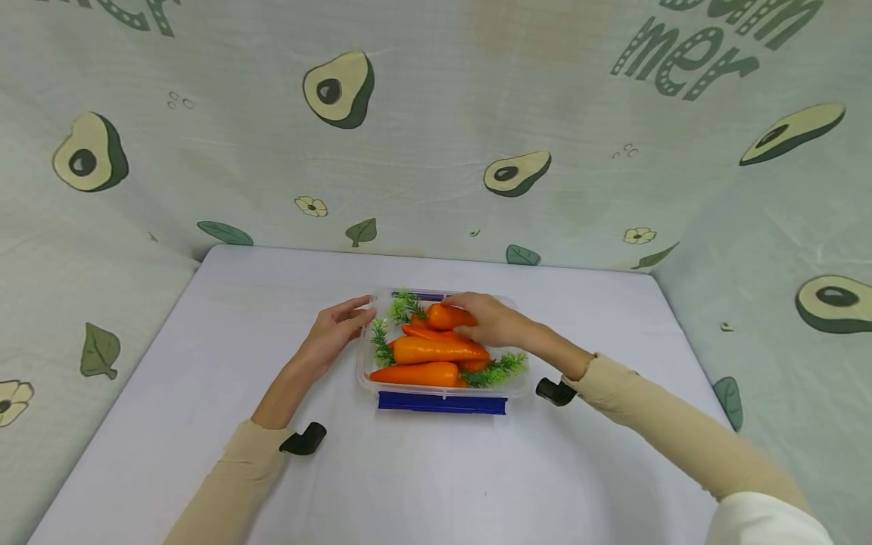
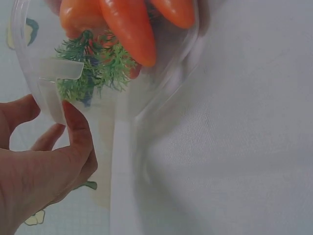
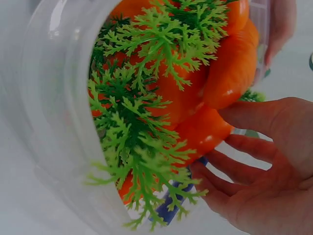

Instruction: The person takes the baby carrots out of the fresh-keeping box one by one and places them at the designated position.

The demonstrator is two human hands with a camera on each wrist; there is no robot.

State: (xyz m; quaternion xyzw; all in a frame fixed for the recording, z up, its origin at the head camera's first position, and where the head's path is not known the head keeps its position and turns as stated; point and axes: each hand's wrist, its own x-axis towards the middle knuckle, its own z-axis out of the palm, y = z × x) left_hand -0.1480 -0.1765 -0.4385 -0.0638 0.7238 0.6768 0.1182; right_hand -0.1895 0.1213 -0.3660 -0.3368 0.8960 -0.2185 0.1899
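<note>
A clear plastic food container [image 1: 365,378] with blue side latches [image 1: 441,403] stands on the table, full of orange toy carrots [image 1: 439,350] with green leafy tops [image 1: 500,369]. My left hand [image 1: 335,333] is at its back left corner; in the left wrist view, thumb and fingertips pinch the container's edge by a clear latch flap [image 2: 62,68]. My right hand [image 1: 492,322] reaches over the back right of the container and grips a carrot [image 1: 446,316] lying at the back of the pile. The right wrist view shows the thumb and fingers around its orange end [image 3: 205,129].
A white cloth covers the table [image 1: 436,477]. Hanging fabric with avocado prints [image 1: 422,151] encloses the back and both sides. Black wrist camera mounts [image 1: 306,439] stick out from both sleeves.
</note>
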